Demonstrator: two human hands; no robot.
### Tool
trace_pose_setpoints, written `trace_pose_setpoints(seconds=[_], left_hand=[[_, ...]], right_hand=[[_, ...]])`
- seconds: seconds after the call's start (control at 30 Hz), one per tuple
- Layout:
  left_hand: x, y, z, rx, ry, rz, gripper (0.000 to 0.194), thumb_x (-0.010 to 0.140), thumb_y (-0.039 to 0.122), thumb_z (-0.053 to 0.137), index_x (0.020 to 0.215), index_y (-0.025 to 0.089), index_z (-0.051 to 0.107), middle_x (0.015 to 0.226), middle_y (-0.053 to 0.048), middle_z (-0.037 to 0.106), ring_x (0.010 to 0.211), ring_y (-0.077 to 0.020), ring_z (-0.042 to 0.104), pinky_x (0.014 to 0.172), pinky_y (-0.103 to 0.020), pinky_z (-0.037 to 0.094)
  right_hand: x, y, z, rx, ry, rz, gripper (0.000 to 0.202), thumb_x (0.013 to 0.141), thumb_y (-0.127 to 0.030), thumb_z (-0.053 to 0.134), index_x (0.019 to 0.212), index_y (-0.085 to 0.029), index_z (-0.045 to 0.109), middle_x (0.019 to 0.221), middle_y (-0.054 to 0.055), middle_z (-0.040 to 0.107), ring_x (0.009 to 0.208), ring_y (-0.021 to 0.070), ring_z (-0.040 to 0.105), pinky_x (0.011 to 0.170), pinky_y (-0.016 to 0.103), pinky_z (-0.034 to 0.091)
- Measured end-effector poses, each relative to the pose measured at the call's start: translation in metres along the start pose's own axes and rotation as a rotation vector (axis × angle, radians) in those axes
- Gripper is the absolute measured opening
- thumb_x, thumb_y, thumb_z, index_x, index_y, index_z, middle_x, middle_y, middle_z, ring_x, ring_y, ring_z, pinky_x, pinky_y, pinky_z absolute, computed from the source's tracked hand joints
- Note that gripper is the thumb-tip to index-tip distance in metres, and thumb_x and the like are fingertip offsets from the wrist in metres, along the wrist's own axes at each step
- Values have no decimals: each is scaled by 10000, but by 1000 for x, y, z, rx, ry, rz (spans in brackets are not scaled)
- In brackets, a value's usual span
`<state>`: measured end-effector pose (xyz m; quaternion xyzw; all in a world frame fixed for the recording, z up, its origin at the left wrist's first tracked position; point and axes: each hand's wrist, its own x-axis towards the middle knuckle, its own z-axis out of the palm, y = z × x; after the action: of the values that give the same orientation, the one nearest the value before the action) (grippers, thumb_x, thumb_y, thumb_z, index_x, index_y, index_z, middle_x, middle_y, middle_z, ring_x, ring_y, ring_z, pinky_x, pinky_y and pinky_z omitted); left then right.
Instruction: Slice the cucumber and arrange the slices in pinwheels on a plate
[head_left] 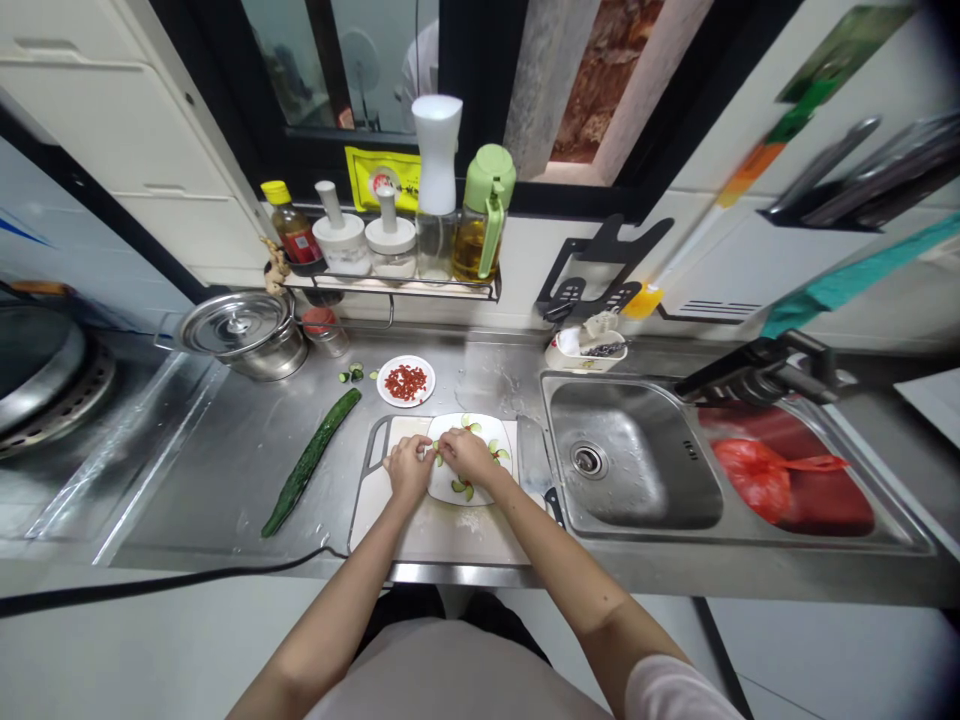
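Note:
A white square plate (442, 492) rests on a pale cutting board (427, 540) with a grey edge. Cucumber slices (462, 488) lie around the plate in small groups, with small red bits among some of them. At the plate's left side, the fingertips of my left hand (411, 470) and my right hand (466, 456) meet in a pinch. A bit of green cucumber slice (438, 458) shows between them; the fingers partly hide it. Behind the board, chopped red pieces (406, 383) fill a small white dish (382, 387). A long whole cucumber (311, 463) lies to the left.
Right of the board, a knife (554, 506) lies beside the double sink (637, 470); a red plastic bag (754, 478) sits in the right basin. Cucumber scraps (351, 373) and a lidded steel pot (259, 340) stand back left. Bottles line the wall rack (405, 288).

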<state>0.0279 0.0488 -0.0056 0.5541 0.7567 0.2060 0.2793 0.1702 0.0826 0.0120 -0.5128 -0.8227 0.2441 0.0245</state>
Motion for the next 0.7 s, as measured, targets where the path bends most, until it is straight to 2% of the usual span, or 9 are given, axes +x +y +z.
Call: trace_pose_setpoints(seconds=[0.2, 0.7], left_hand=[[0, 0, 0, -20, 8, 3, 156, 799, 285, 632, 942, 262, 691, 936, -29, 662, 956, -212, 570, 847, -332, 333], [0, -1, 0, -2, 9, 3, 157, 802, 283, 630, 944, 271, 694, 929, -26, 655, 957, -220, 575, 839, -334, 338]], right_hand=[[-1, -1, 0, 8, 26, 22, 209, 932, -214, 457, 912, -179, 662, 952, 60, 654, 891, 154, 565, 713, 233, 344], [1, -3, 4, -16, -4, 47, 207, 926, -210, 454, 926, -178, 658, 978, 70, 655, 915, 164, 565, 717, 234, 343]])
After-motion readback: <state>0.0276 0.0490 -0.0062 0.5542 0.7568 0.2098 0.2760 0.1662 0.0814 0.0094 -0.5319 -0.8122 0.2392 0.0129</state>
